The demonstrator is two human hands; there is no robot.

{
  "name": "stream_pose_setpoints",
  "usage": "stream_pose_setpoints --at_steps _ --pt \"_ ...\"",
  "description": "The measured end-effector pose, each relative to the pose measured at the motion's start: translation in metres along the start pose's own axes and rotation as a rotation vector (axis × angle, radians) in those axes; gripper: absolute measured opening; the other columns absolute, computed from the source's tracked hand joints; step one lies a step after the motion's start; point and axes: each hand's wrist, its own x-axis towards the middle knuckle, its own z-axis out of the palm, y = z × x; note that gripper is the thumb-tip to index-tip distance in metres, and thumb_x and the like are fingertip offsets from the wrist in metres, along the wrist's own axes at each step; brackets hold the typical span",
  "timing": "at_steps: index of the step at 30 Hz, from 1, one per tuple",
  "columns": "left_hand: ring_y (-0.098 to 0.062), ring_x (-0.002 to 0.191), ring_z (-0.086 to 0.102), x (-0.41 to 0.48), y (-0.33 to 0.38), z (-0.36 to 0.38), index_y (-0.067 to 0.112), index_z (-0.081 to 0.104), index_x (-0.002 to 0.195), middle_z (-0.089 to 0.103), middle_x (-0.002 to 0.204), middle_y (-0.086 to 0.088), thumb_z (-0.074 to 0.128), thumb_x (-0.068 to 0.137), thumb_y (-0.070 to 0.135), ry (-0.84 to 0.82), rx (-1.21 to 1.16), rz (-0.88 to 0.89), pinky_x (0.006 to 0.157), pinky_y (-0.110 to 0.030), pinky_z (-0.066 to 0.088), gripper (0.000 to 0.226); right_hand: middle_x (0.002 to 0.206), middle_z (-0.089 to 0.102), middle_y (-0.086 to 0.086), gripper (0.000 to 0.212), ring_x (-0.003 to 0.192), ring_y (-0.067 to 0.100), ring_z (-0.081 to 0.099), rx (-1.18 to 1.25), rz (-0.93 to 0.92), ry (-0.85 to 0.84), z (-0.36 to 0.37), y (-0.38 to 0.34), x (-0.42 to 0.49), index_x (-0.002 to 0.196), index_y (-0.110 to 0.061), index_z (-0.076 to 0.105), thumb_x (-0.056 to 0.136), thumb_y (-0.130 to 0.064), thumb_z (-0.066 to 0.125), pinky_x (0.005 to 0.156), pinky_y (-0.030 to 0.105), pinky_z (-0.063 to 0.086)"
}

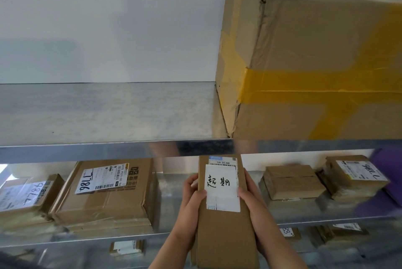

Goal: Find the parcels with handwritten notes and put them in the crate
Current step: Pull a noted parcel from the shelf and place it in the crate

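Note:
I hold a long narrow cardboard parcel (226, 231) upright in front of the middle shelf. A white note (221, 183) with black handwritten characters is stuck on its face, above a printed label strip. My left hand (191, 199) grips the parcel's left edge, thumb on the note's lower corner. My right hand (252, 197) grips the right edge, thumb touching the note. No crate is in view.
A metal rack: the top shelf (104, 114) carries a big taped box (311, 66) at right. The middle shelf holds labelled parcels at left (104, 190), far left (24, 194), and right (291, 181), (354, 175). Smaller parcels lie on a lower shelf (127, 248). A purple thing (387, 177) sits at far right.

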Motion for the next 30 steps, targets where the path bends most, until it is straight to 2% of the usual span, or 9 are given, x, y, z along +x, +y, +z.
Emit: stream_pose_setpoints --at_steps 3,8,12,16,19,21,26,30 --pt "-0.035 0.115 0.065 -0.006 0.001 -0.002 0.038 0.059 0.119 0.068 0.125 -0.009 0.06 0.081 0.028 0.002 -0.013 0.049 0.099 -0.062 0.049 0.04 0.128 0.07 -0.01 0.048 0.113 0.014 0.07 0.016 -0.015 0.02 0.005 0.0 -0.003 0.137 -0.048 0.053 0.099 -0.02 0.058 0.092 0.041 0.056" --pt "-0.031 0.118 0.066 -0.019 0.008 -0.009 0.035 0.052 0.139 0.068 0.129 -0.005 0.057 0.084 0.022 -0.031 -0.093 0.094 0.101 -0.057 0.05 0.056 0.127 0.071 -0.007 0.049 0.112 0.017 0.07 -0.01 -0.025 0.015 0.015 0.003 -0.008 0.138 -0.044 0.055 0.097 -0.017 0.06 0.093 0.043 0.057" --pt "-0.032 0.118 0.065 -0.03 0.014 -0.01 0.032 0.052 0.141 0.068 0.131 -0.008 0.052 0.096 0.011 0.025 -0.105 0.124 0.101 -0.057 0.05 0.05 0.115 0.075 -0.014 0.048 0.101 0.012 0.074 -0.063 -0.041 -0.019 0.017 0.002 -0.008 0.129 -0.05 0.057 0.095 -0.017 0.064 0.078 0.033 0.061" --pt "-0.031 0.113 0.068 -0.038 0.02 -0.005 0.028 0.053 0.14 0.071 0.123 -0.009 0.047 0.099 0.004 0.133 -0.117 0.163 0.096 -0.052 0.055 0.048 0.118 0.075 -0.012 0.052 0.102 0.014 0.074 -0.089 -0.016 -0.101 0.018 -0.002 0.003 0.131 -0.049 0.056 0.095 -0.013 0.064 0.078 0.036 0.061" --pt "-0.027 0.105 0.072 -0.046 0.022 0.003 0.027 0.056 0.136 0.074 0.117 -0.008 0.046 0.099 0.002 0.219 -0.145 0.2 0.079 -0.04 0.061 0.046 0.12 0.074 -0.01 0.052 0.105 0.017 0.073 -0.093 -0.006 -0.2 0.017 -0.007 0.012 0.131 -0.047 0.056 0.095 -0.011 0.063 0.076 0.034 0.061" --pt "-0.025 0.101 0.073 -0.053 0.02 0.01 0.029 0.058 0.132 0.075 0.115 -0.007 0.045 0.098 0.001 0.29 -0.152 0.228 0.074 -0.036 0.061 0.045 0.117 0.075 -0.011 0.051 0.103 0.016 0.074 -0.109 -0.002 -0.266 0.016 -0.011 0.016 0.131 -0.045 0.056 0.095 -0.009 0.062 0.072 0.031 0.061" --pt "-0.03 0.108 0.07 -0.073 0.003 0.021 0.034 0.058 0.132 0.073 0.119 -0.007 0.044 0.098 0.002 0.489 -0.181 0.285 0.09 -0.05 0.058 0.048 0.111 0.077 -0.009 0.053 0.098 0.017 0.075 -0.161 0.043 -0.444 0.013 -0.01 0.023 0.135 -0.038 0.054 0.094 -0.005 0.061 0.071 0.03 0.06" --pt "-0.029 0.11 0.07 -0.101 -0.013 0.017 0.03 0.053 0.138 0.073 0.122 -0.006 0.043 0.099 0.003 0.639 -0.227 0.326 0.086 -0.041 0.059 0.049 0.115 0.076 -0.003 0.051 0.099 0.021 0.075 -0.18 0.087 -0.598 0.026 0.0 0.015 0.131 -0.039 0.056 0.094 -0.003 0.06 0.075 0.035 0.059"
